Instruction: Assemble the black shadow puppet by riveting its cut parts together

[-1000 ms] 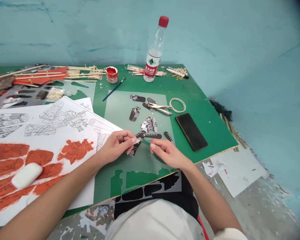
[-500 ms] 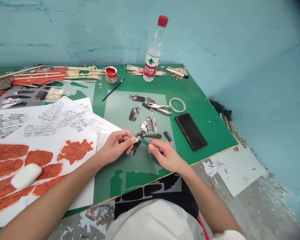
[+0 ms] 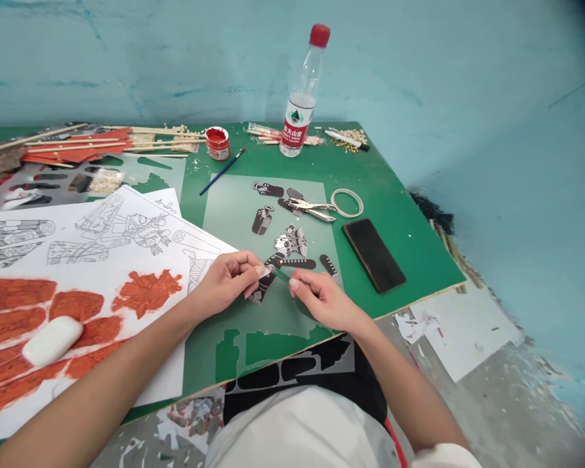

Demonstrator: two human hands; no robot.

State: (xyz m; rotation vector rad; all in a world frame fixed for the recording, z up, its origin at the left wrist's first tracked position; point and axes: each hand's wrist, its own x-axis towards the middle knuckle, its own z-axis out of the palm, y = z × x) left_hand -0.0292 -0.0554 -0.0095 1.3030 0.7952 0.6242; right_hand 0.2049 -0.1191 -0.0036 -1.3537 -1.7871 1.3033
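In the head view my left hand [image 3: 231, 279] is closed, fingertips pinching a small whitish, translucent piece [image 3: 264, 271]. My right hand [image 3: 324, 296] is closed on the near end of a thin, dark green, strip-like thing [image 3: 281, 275], whose far end meets the piece at my left fingertips. What exactly both are is too small to make out. Just beyond lies a black-and-white cut-out figure's head [image 3: 283, 242], with dark arm pieces [image 3: 297, 264] joined beside it. Part of the figure's body [image 3: 259, 292] shows between my hands. Several loose cut-outs [image 3: 262, 220] rest on the translucent sheet [image 3: 234, 208].
Metal pliers-like punch [image 3: 312, 208], a tape ring [image 3: 347, 203] and a phone [image 3: 374, 255] lie to the right. A water bottle [image 3: 298, 120], red paint jar [image 3: 218, 144] and brush [image 3: 222, 171] are behind. Printed drawings [image 3: 121, 227] and a white mouse [image 3: 53, 339] are at left.
The view has shifted very slightly. Both hands keep nearly the same place and the same pinch; nothing has been taken or let go.
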